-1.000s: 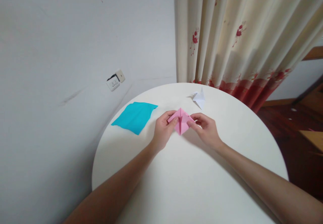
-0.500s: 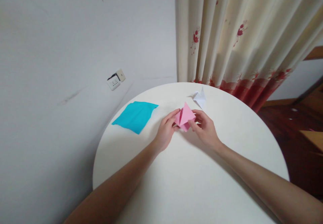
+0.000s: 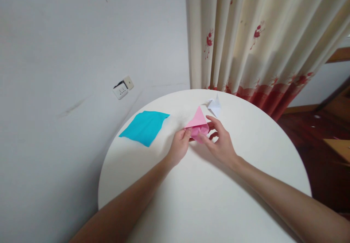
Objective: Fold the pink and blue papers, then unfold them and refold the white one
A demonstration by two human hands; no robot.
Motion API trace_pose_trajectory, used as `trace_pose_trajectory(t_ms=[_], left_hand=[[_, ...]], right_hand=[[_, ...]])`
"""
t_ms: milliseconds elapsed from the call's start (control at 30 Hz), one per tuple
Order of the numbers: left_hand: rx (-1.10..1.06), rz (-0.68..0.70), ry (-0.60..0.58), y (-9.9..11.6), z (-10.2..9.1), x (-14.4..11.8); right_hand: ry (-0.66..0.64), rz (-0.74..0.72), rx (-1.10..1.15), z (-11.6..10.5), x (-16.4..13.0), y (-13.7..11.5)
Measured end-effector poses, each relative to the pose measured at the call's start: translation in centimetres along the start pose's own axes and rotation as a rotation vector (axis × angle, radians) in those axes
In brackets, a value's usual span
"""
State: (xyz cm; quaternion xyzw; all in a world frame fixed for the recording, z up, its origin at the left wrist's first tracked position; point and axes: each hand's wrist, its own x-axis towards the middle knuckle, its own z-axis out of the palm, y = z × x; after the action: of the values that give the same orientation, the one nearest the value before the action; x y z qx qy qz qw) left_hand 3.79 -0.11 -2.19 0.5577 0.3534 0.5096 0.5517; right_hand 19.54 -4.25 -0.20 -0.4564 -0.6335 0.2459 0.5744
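A folded piece of pink paper (image 3: 198, 118) is held between my two hands, a little above the round white table (image 3: 202, 199). Its upper part is a flat triangle pointing away from me, and its lower part looks opened and creased. My left hand (image 3: 179, 144) pinches the paper's left corner with the thumb on top. My right hand (image 3: 221, 142) grips the right side, thumb pressed on the lower part and fingers curved behind it. Just beyond the right hand stands a folded white paper figure (image 3: 214, 107) with a pointed tip.
On the table's left side lies a sheet of turquoise paper (image 3: 146, 127), slightly crumpled. A white wall with a socket (image 3: 120, 90) borders the table on the left. Behind it hangs a cream curtain (image 3: 226, 35) with a red lower band.
The pink paper's lower part has opened, leaving a flat triangle above a crease. My left thumb has come onto its front, and my right thumb has shifted left. The view has turned slightly.
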Motion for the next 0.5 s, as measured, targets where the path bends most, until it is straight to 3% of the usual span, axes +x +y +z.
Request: trace_pose_trajectory(t_ms=[133, 300, 500], left_hand=[[-0.025, 0.007, 0.099, 0.3, 0.0, 0.2], [-0.31, -0.081, 0.083, 1.0, 0.5, 0.4], [-0.442, -0.191, 0.073, 0.9, 0.3, 0.5]], right_hand=[[0.017, -0.005, 0.05, -0.1, -0.2, -0.2], [0.114, 0.054, 0.028, -0.2, 0.0, 0.6], [0.114, 0.117, 0.037, 0.0, 0.2, 1.1]])
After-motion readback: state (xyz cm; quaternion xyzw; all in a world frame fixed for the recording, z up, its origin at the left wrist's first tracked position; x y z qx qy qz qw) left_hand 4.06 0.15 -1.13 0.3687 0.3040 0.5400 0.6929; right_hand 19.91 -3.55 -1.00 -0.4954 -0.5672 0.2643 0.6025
